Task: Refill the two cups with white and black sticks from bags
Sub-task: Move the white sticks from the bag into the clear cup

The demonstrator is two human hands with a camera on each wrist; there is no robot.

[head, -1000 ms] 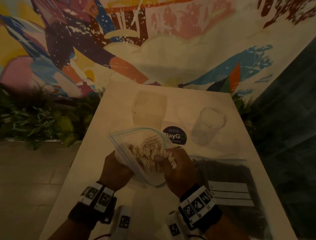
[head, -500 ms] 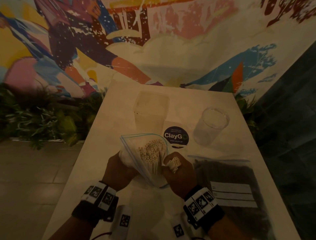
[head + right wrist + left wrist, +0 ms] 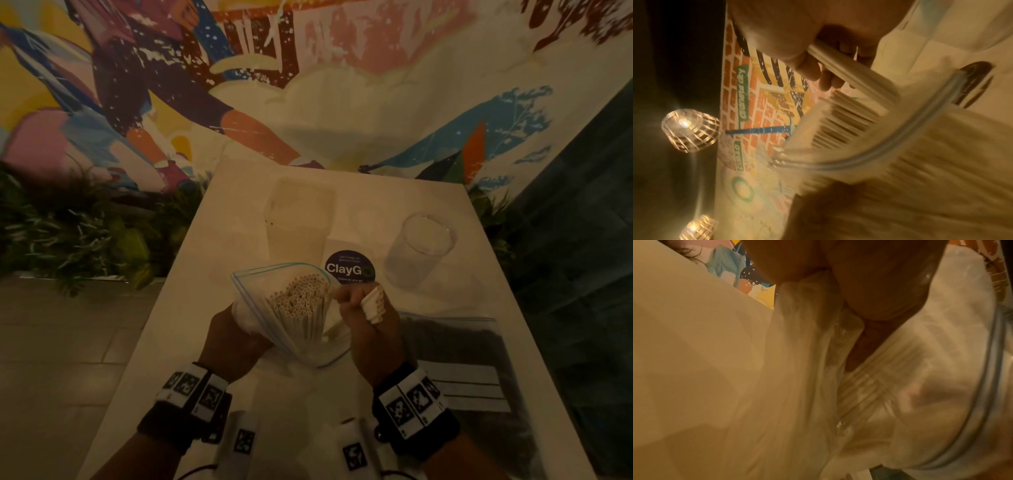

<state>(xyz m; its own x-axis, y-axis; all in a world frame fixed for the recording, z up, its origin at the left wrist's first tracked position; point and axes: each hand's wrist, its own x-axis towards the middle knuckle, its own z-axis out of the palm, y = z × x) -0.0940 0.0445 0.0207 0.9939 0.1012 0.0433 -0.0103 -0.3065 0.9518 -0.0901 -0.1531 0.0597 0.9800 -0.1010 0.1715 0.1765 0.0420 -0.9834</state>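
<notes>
A clear zip bag [image 3: 263, 301] of white sticks [image 3: 301, 301] stands open above the near half of the white table [image 3: 212, 246]. My left hand [image 3: 236, 339] grips the bag's lower left side, and the plastic shows bunched under the fingers [image 3: 869, 293] in the left wrist view. My right hand [image 3: 366, 318] holds a small bundle of white sticks [image 3: 373, 305] just right of the bag mouth; those sticks [image 3: 849, 71] run through its curled fingers. A frosted square cup [image 3: 298, 219] and a clear round cup [image 3: 419, 250] stand farther back. A flat bag of black sticks [image 3: 455, 359] lies at the right.
A round dark "ClayGo" sticker [image 3: 349, 269] lies on the table between the cups. A painted mural wall [image 3: 308, 85] rises behind the table, with green plants [image 3: 68, 233] at its left. Tiled floor [image 3: 51, 359] lies left of the table.
My right hand has drawn a small bundle of white sticks out of the bag and shifted right of its mouth. The left hand keeps its hold on the bag.
</notes>
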